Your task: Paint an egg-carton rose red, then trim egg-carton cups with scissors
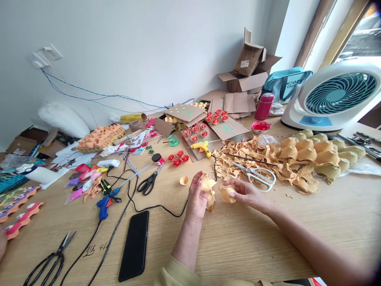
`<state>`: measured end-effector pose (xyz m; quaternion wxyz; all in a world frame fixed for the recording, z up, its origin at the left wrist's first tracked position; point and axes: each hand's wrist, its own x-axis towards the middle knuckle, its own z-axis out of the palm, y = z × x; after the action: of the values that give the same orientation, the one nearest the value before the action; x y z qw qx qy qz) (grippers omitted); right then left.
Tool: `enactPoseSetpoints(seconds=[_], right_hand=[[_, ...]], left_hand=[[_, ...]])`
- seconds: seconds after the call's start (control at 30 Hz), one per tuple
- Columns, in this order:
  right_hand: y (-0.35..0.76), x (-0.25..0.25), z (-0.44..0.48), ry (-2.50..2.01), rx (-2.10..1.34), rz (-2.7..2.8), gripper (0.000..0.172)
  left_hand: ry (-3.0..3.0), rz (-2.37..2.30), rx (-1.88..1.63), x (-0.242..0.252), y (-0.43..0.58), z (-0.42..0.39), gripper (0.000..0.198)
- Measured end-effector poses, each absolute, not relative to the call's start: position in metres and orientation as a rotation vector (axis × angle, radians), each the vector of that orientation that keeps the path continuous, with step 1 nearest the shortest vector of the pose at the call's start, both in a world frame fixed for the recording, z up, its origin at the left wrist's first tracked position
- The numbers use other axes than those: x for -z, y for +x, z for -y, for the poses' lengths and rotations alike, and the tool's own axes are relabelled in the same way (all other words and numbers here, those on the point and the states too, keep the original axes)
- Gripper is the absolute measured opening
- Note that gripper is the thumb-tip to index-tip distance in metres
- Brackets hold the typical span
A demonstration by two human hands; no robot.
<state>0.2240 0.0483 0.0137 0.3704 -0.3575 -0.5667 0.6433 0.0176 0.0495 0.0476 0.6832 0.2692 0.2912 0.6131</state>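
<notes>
Just below frame centre, left hand (198,198) has fingers closed on a torn carton piece (208,184), right hand (244,194) pinches a carton cup (226,195) just beside it. Carton scraps (235,159) and white-handled scissors (251,172) lie right of centre; black phone (134,246), lower left of centre.

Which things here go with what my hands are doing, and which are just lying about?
Likely the job:
- carton piece, left hand
- carton cup, right hand
- scraps
- white scissors
- egg trays

Seemingly just lying about:
- phone
- fan
- pink bottle
- blue bag
</notes>
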Motion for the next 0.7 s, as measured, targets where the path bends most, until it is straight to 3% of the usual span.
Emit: enactPoseSetpoints(seconds=[0.3,0.7], right_hand=[[0.212,-0.015,-0.041,-1.013,-1.474,1.741,0.055],[0.222,-0.019,-0.041,-1.213,-0.949,1.903,0.036]], left_hand=[[0.862,-0.726,-1.318,-0.047,0.021,-0.047,0.055],[1.303,-0.842,-1.130,-0.050,0.026,-0.035,0.062]])
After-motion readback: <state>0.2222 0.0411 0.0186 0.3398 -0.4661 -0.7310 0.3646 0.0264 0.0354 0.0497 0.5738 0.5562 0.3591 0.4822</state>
